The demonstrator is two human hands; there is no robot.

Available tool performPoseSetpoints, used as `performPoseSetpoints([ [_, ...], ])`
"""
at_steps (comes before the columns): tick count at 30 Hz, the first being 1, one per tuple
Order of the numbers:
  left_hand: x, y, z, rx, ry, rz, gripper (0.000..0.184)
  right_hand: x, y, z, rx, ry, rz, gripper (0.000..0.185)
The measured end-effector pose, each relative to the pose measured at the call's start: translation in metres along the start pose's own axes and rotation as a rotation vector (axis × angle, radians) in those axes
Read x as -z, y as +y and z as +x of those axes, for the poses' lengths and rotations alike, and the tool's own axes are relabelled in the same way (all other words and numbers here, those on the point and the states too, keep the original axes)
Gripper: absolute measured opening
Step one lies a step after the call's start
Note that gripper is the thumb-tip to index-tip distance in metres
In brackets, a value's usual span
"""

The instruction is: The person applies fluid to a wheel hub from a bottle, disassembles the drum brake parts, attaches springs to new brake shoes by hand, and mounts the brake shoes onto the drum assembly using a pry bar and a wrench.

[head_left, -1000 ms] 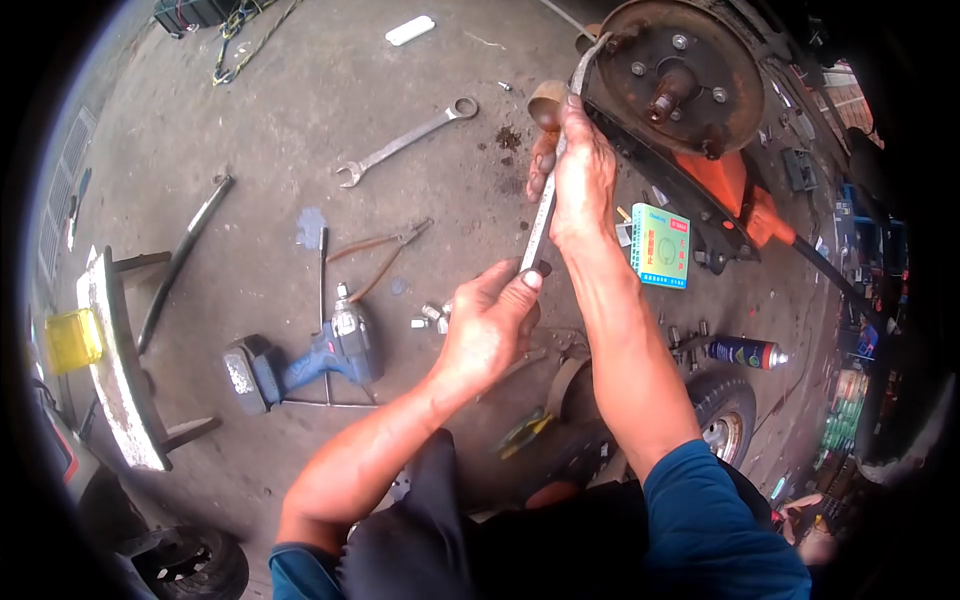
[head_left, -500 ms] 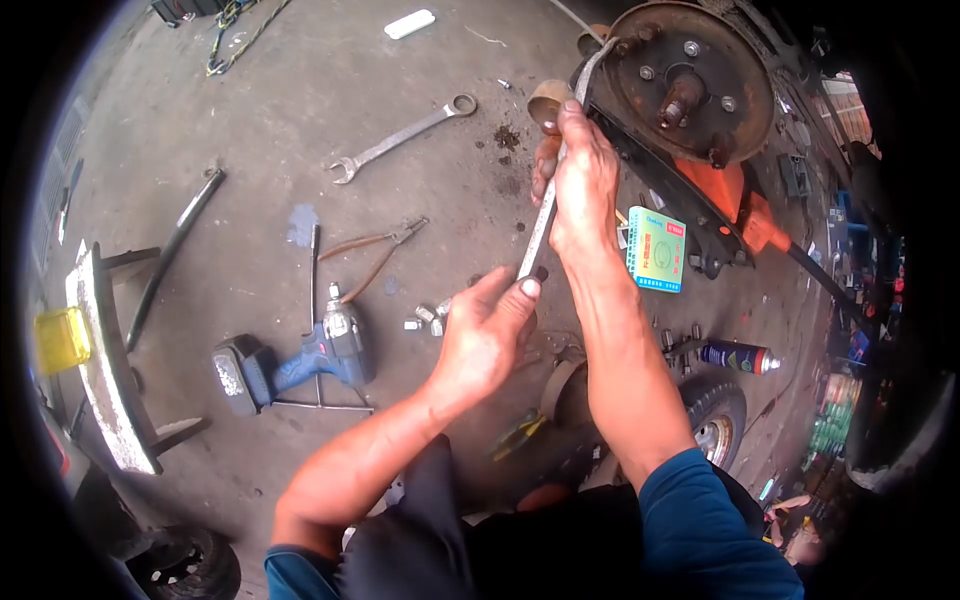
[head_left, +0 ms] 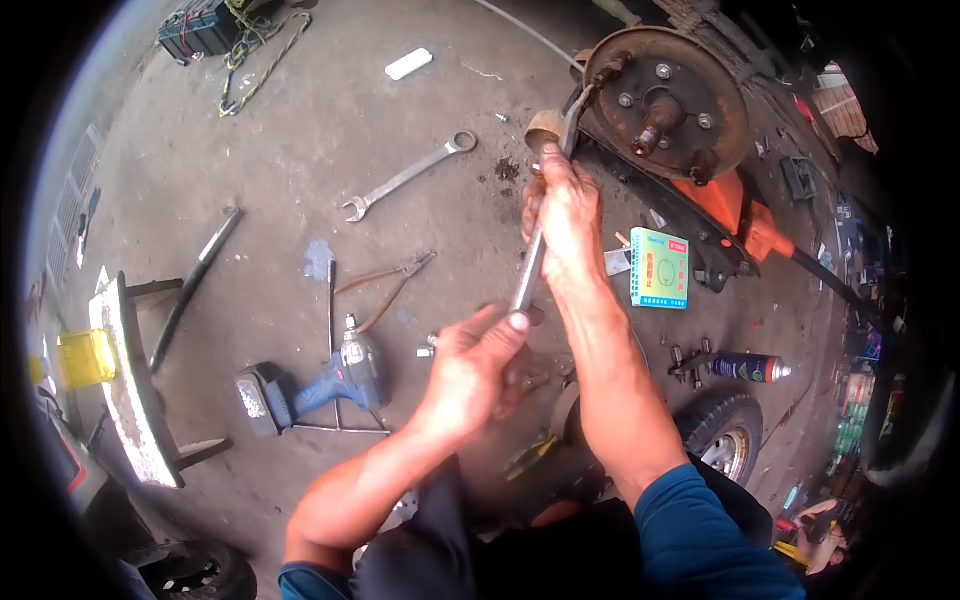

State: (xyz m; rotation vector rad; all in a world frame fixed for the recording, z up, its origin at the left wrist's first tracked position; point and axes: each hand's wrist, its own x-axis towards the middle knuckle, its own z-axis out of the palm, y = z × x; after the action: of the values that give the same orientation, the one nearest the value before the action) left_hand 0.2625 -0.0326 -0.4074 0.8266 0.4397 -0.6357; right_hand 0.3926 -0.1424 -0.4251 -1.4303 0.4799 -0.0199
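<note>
"What is the floor like?"

"It is grey-brown and hard, with tiny specks, a blue-grey patch and a dark spot."

"Is there any furniture?"

"On the left is a thing like a low bench (its white top looks all scratchy), with dark legs sticking out."

"What is near the left edge?"

"A pale strip with thin lines, like a grate."

"And far right?"

"Lots of little jumbled stuff, some green. It is too small to tell."

"Is it bright?"

"The open floor is. The right edge is very dark."
</note>
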Motion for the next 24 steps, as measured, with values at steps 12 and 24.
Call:
performPoseSetpoints([
  [12, 0.047, 0.045, -0.007, -0.544, 0.258, 0.468, 0.035, -0.053, -0.026, -0.032, 0.303, -0.339, -0.174, 0.051],
  [24, 0.22, 0.008, -0.04, -0.384, 0.799, 1.38, 0.033, 0.235, 0.03, -0.03, 0.311, -0.448, -1.526, 0.061],
])
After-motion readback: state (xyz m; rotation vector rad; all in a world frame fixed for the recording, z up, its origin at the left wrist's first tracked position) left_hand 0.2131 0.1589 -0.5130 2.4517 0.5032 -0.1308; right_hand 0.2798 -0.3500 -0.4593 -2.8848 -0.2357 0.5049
